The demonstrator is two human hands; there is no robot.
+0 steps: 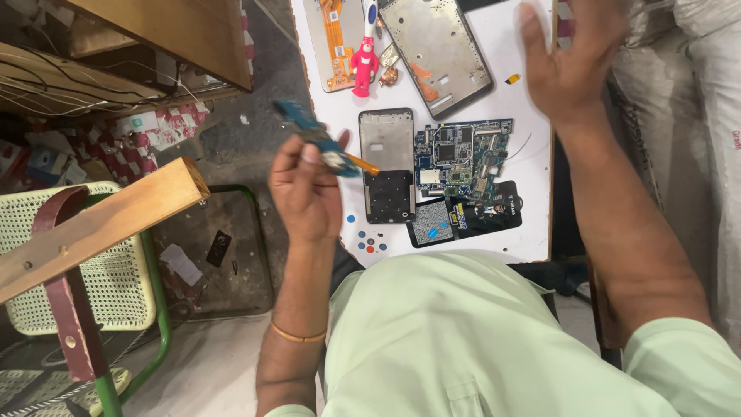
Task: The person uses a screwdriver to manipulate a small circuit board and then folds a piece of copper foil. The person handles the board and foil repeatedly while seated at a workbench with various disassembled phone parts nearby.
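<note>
Nearest the camera, the person's pale green shirt (455,340) fills the lower middle of the view, with both forearms rising out of it. The left hand (307,189) sits at about 10 o'clock from the shirt, a thin orange band on its wrist, and its grip is closed: fingers and thumb pinch a small blue circuit strip (318,139) with an orange flex tail, held tilted above the left edge of the white surface (532,154). The right hand (571,54) is raised at about 1 o'clock, blurred, its grip open with the fingers spread and nothing in it, over the surface's right edge. Just past the left hand, at 3 o'clock from the strip, a silver and black phone frame (387,166) lies flat on the surface. Just beside it to the right lies a blue circuit board (463,158), and below that board a black flat part (463,218) with a grey patch. Farther off, at 12 o'clock, a larger grey phone frame (436,50) lies slanted, and to its left stand a pink toy figure (363,66) and an orange flex cable (337,38). Off the surface, at 9 o'clock, a wooden plank (100,224) crosses a cream woven chair (85,262) with a green frame.
</note>
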